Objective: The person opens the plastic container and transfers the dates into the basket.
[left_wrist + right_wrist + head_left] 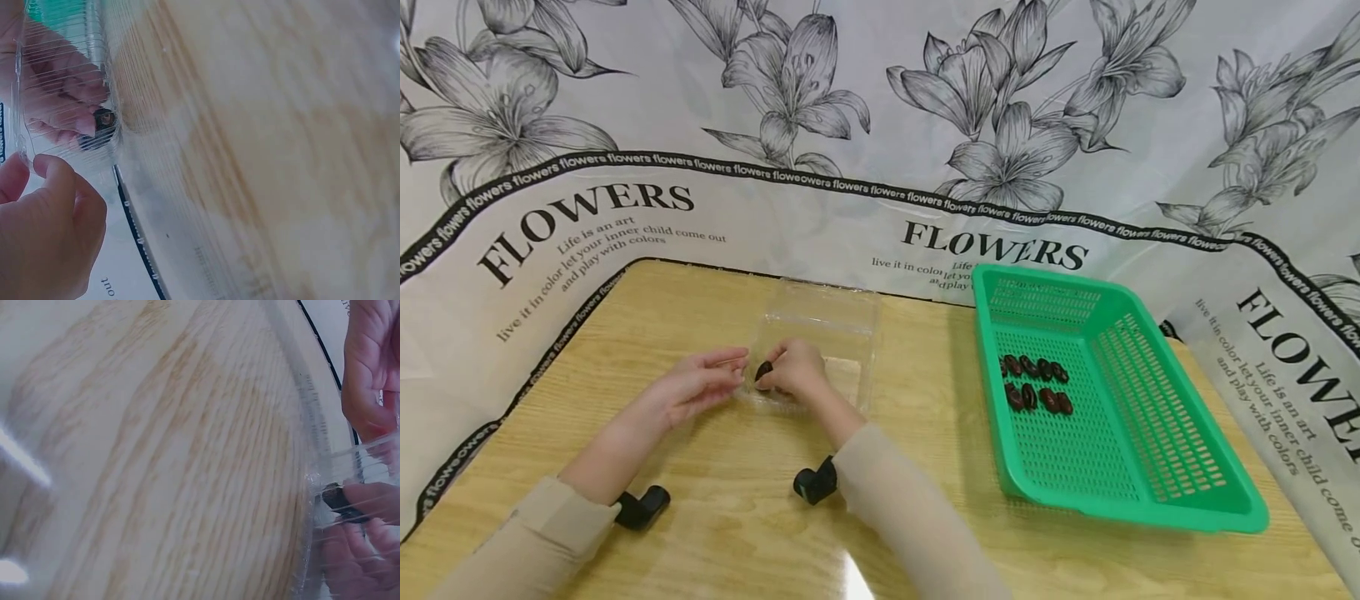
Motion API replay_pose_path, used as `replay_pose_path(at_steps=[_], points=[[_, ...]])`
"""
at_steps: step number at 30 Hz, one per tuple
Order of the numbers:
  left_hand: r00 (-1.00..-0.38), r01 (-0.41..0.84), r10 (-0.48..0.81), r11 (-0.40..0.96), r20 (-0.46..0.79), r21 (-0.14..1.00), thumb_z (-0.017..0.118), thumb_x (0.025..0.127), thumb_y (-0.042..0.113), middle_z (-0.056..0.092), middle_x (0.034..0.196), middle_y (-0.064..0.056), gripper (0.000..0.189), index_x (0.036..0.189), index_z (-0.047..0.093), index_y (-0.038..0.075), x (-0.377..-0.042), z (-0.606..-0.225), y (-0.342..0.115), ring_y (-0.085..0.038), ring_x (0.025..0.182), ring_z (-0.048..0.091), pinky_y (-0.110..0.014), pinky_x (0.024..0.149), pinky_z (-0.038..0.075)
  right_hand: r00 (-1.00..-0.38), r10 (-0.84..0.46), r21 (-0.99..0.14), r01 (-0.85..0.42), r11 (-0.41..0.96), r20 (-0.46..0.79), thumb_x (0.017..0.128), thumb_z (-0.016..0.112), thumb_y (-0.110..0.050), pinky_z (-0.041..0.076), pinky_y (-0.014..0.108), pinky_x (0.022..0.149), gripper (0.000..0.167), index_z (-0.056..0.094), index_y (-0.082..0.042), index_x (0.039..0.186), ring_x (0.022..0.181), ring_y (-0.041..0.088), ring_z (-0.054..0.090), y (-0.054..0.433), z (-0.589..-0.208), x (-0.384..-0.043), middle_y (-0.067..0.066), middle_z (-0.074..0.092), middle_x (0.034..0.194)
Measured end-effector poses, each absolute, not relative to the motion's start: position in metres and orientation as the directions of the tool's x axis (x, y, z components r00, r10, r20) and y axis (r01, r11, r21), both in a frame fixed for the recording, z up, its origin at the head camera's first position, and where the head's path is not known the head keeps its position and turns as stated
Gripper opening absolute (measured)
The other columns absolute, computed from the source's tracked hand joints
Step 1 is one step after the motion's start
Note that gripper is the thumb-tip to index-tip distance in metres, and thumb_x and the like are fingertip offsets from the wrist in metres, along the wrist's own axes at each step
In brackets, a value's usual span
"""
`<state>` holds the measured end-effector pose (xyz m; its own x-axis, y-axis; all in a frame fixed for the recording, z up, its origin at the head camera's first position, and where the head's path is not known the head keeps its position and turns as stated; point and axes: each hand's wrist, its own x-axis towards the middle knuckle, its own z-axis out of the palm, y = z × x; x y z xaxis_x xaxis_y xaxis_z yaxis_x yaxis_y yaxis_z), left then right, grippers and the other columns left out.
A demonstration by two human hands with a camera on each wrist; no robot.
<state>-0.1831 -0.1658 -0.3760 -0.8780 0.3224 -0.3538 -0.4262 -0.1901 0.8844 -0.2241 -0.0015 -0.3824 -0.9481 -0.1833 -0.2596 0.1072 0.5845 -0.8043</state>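
Note:
A clear plastic box (pixel 850 333) with its lid raised lies on the table. My right hand (pixel 799 367) is inside it, pinching a dark oval dried date (pixel 763 372) between thumb and fingers close over the box floor. Through the ribbed wall in the left wrist view, the date (pixel 105 119) shows at those fingertips. At the box's left edge, my left hand (pixel 703 385) pinches the rim between thumb and forefinger. The right wrist view catches the date (pixel 340 501) behind the clear plastic.
A green basket (pixel 1123 517) stands on the right of the wooden table (pixel 700 533), with two rows of dark dates (pixel 1033 368) along its left side. Black wrist mounts (pixel 643 508) hang below both sleeves. A flower-printed cloth (pixel 820 208) rises behind the table.

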Motion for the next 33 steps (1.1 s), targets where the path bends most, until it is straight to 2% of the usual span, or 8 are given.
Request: replay_pose_path(at_steps=[3,9,13,19,24,29,33], points=[[-0.882,-0.423,0.315,-0.199,-0.351,0.884,0.049,0.090,-0.007,0.027,0.142,-0.020,0.066,0.146,0.014,-0.006,-0.183,-0.376,-0.166,-0.003,0.088,0.056,-0.016,0.073,0.049,-0.932,-0.208,-0.858,0.164,0.486,-0.296,0.068,0.080,0.004,0.048,0.022,0.048,0.028,0.063,-0.005,0.089,0.056,0.014,0.057,0.000,-0.379,-0.224,0.005,0.062,0.076],[-0.879,-0.431,0.312,-0.191,-0.361,0.882,0.051,0.090,-0.006,0.018,0.148,-0.022,0.067,0.146,0.014,-0.006,-0.181,-0.374,-0.167,-0.003,0.092,0.055,-0.016,0.075,0.049,-0.890,-0.274,-0.907,0.272,0.320,-0.364,0.069,0.075,0.010,0.054,0.026,0.053,0.032,0.064,0.000,0.097,0.059,0.017,0.061,0.008,-0.375,-0.224,0.010,0.063,0.080],[-0.878,-0.433,0.311,-0.196,-0.363,0.880,0.052,0.089,-0.006,0.025,0.145,-0.019,0.068,0.146,0.015,-0.006,-0.182,-0.372,-0.165,-0.003,0.093,0.056,-0.016,0.074,0.049,-0.869,-0.302,-0.912,0.324,0.252,-0.392,0.072,0.073,0.012,0.055,0.027,0.058,0.035,0.064,0.001,0.103,0.062,0.015,0.060,0.016,-0.368,-0.227,0.013,0.064,0.085],[-0.880,-0.431,0.315,-0.215,-0.355,0.877,0.053,0.088,-0.008,0.044,0.125,-0.008,0.069,0.146,0.015,-0.007,-0.182,-0.371,-0.166,-0.004,0.092,0.057,-0.017,0.072,0.049,-0.854,-0.326,-0.910,0.341,0.236,-0.405,0.075,0.069,0.012,0.056,0.033,0.069,0.037,0.061,0.003,0.110,0.058,0.014,0.059,0.026,-0.352,-0.229,0.016,0.065,0.089],[-0.883,-0.422,0.318,-0.219,-0.345,0.880,0.053,0.088,-0.007,0.050,0.113,0.000,0.069,0.145,0.015,-0.008,-0.182,-0.372,-0.166,-0.005,0.091,0.057,-0.017,0.072,0.049,-0.848,-0.348,-0.913,0.337,0.229,-0.400,0.078,0.066,0.011,0.054,0.039,0.080,0.037,0.060,0.003,0.113,0.059,0.013,0.060,0.035,-0.338,-0.230,0.014,0.064,0.089],[-0.884,-0.423,0.318,-0.225,-0.344,0.878,0.054,0.088,-0.008,0.054,0.108,0.001,0.069,0.145,0.015,-0.009,-0.181,-0.372,-0.165,-0.005,0.091,0.058,-0.017,0.072,0.050,-0.845,-0.355,-0.913,0.328,0.245,-0.399,0.080,0.065,0.009,0.053,0.039,0.081,0.039,0.060,0.002,0.118,0.062,0.012,0.061,0.045,-0.323,-0.231,0.016,0.065,0.097],[-0.882,-0.427,0.317,-0.229,-0.348,0.875,0.054,0.088,-0.008,0.055,0.106,0.003,0.069,0.145,0.015,-0.009,-0.181,-0.372,-0.165,-0.005,0.090,0.058,-0.016,0.071,0.050,-0.840,-0.367,-0.914,0.333,0.232,-0.399,0.081,0.064,0.010,0.055,0.035,0.077,0.041,0.058,0.002,0.122,0.063,0.012,0.062,0.054,-0.312,-0.231,0.019,0.064,0.103]])
